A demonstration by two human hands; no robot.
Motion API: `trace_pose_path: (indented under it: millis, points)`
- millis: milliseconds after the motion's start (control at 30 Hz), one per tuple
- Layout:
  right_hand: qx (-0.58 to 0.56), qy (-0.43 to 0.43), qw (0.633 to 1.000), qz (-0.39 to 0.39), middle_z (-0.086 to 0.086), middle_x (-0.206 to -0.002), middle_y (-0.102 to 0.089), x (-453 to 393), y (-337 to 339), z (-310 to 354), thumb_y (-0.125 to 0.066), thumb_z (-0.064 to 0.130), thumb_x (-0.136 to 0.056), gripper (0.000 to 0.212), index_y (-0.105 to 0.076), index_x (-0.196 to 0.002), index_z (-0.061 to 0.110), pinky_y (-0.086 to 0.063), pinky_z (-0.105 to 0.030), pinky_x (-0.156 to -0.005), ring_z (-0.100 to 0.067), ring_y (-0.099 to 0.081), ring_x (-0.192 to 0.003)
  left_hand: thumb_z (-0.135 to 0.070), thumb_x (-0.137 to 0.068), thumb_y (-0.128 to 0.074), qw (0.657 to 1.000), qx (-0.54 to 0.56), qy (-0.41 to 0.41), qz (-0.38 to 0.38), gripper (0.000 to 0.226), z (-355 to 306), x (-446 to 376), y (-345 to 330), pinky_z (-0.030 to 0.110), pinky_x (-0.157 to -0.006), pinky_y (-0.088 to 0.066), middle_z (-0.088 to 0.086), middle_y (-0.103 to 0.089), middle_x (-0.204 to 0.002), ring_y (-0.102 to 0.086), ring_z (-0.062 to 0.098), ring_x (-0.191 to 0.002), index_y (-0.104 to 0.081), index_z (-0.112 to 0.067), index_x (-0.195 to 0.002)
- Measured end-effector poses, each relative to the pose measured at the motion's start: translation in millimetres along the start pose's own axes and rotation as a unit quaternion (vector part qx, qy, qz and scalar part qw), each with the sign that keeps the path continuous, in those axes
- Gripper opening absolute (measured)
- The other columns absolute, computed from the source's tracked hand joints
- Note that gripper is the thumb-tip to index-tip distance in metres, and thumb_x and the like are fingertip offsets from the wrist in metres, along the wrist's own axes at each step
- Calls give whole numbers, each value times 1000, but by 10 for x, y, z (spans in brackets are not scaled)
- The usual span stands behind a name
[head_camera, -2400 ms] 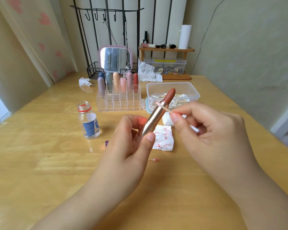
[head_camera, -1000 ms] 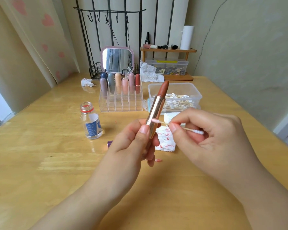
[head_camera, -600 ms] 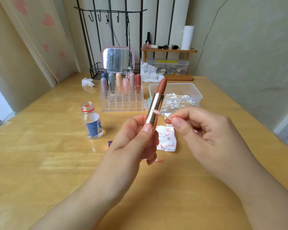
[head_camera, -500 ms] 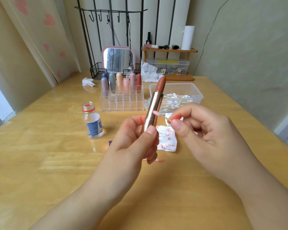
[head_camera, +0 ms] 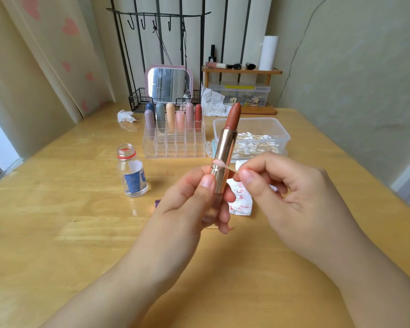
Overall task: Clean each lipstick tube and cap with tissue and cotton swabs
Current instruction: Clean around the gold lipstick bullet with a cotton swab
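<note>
Centrally in the head view, the left hand (head_camera: 194, 197) grips a lipstick tube (head_camera: 223, 162) by its lower end, thumb and fingers curled round the smooth, mirror-bright rose-gold metal barrel; the tube stands nearly upright above the table, tilted slightly right, with a matte brick-red rounded bullet extended at the top. The right hand (head_camera: 291, 192) pinches a thin wooden-stemmed cotton swab (head_camera: 224, 165) between thumb and forefinger; its pink-stained cotton tip touches the barrel at the seam just above the left thumb. Below the hands, a folded white tissue (head_camera: 240, 200) marked with red smears lies on the glossy wooden table (head_camera: 57, 221). A clear plastic box (head_camera: 277, 129) of loose swabs sits behind the tube. A transparent gridded acrylic organizer (head_camera: 175, 143) holds capsule-shaped capped lipsticks (head_camera: 171, 114) in its rear cells. An open clear bottle (head_camera: 131, 174) with a red neck ring and blue label stands to the left.
</note>
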State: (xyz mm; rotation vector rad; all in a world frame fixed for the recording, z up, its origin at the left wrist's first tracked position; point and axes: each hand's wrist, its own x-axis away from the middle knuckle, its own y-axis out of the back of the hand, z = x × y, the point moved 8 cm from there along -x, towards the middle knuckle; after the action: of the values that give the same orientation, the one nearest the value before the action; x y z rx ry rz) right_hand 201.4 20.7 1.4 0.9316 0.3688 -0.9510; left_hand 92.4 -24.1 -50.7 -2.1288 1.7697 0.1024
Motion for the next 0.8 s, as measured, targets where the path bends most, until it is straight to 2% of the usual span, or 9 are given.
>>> trace_pose_path:
  millis: [133, 300, 400, 467, 633, 800]
  points:
    - [3, -11, 1000, 2, 6, -63, -51, -21, 56, -32, -56, 30, -92, 18, -59, -75, 27, -31, -5, -51, -3, -40, -51, -27, -88, -42, 999, 39, 9, -11, 32, 6, 2, 10, 23, -54, -45, 2, -53, -71, -44, 14, -55, -65, -9, -101]
    - [3, -22, 999, 32, 10, -61, -49, -10, -18, -16, -50, 29, -92, 19, -60, -75, 30, -30, -4, -49, 1, -42, -49, -27, -85, -46, 998, 62, 21, -11, 24, -8, 11, -6, 22, -51, -43, 3, -52, -69, -41, 14, -53, -69, -20, -84]
    - [7, -24, 999, 35, 3, -62, -48, -12, -44, -18, -50, 30, -92, 19, -59, -75, 33, -29, -7, -48, -1, -40, -49, -25, -83, -50, 998, 50, 22, -7, 21, -10, 21, -20, 21, -51, -42, 4, -51, -68, -40, 13, -53, -61, -12, -95]
    - [4, -25, 999, 29, 6, -59, -47, -15, -11, -31, -51, 30, -91, 19, -60, -74, 29, -28, -6, -47, -2, -39, -47, -22, -82, -51, 999, 37, 18, -11, 25, -9, 23, -6, 20, -51, -42, 4, -49, -68, -40, 12, -52, -55, -8, -102]
    - [-11, -40, 999, 21, -3, -56, -47, -23, 48, -95, -53, 33, -91, 19, -61, -74, 28, -28, -12, -45, -17, -42, -48, -21, -83, -50, 999, 33, 13, -8, 23, -26, 13, 14, 20, -52, -42, 1, -52, -65, -40, 10, -51, -54, -10, -103]
    - [-11, -12, 1000, 19, 5, -61, -53, -20, -45, 2, -56, 23, -90, 17, -61, -74, 22, -30, -2, -48, 0, -41, -47, -21, -84, -49, 1000, 24, 8, 8, 18, -22, 20, -37, 21, -52, -41, 2, -54, -68, -41, 12, -52, -54, -9, -97]
